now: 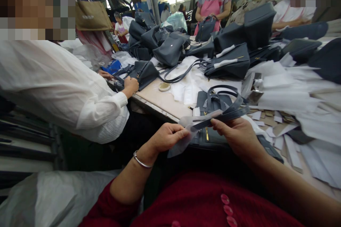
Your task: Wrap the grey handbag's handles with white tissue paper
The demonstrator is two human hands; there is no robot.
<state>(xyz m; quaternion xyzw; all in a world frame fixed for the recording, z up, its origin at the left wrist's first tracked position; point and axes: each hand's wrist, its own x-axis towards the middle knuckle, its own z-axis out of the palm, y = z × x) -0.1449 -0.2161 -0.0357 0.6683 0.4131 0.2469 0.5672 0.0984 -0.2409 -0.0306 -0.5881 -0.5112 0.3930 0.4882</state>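
My left hand, with a silver bangle at the wrist, pinches a sheet of thin white tissue paper. The tissue runs along the end of a dark blue-grey strap. My right hand has its thumb and fingers closed on that strap. Looped dark handles rise just beyond my right hand. Beneath the strap lies a dark bag with a gold zip, at the table's front edge.
Dark bags are heaped across the table. A roll of tape lies near its left edge. White paper pieces spread on the right. A person in white handles a bag at left; another in a pink apron stands behind.
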